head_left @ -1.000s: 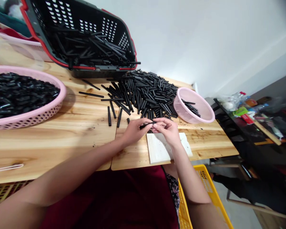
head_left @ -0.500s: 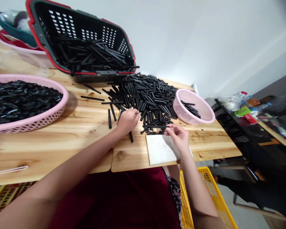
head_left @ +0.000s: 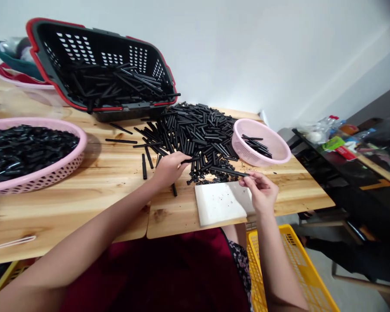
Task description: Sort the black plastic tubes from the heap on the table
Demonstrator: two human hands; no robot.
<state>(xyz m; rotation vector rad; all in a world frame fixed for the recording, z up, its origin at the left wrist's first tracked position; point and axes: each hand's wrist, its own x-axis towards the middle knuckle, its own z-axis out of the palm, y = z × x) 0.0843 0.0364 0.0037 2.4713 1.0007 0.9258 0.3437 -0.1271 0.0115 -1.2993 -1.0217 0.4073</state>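
My right hand (head_left: pixel 262 190) pinches one end of a long black tube (head_left: pixel 228 171), which points left above the far edge of a white board (head_left: pixel 219 204). Between the thumb and fingers of my left hand (head_left: pixel 169 169) is a short black tube piece (head_left: pixel 190 160), its free end toward the pile. The heap of cut black tubes (head_left: pixel 199 128) lies just beyond both hands. Tiny black offcuts (head_left: pixel 198 177) are scattered along the board's far side. Several longer tubes, one of them a loose tube (head_left: pixel 144 166), rest left of my left hand.
A black basket with a red rim (head_left: pixel 30 34) leans at the back, full of long tubes. At left stands a pink basket (head_left: pixel 81 145) of black pieces; at right, a smaller pink basket (head_left: pixel 284 151) with a few tubes. Yellow crates (head_left: pixel 292 247) sit below the table edge.
My right hand has moved right, drawing the long tube with it. A short tube piece now shows projecting from my left hand's fingers. The whole view has shifted slightly.
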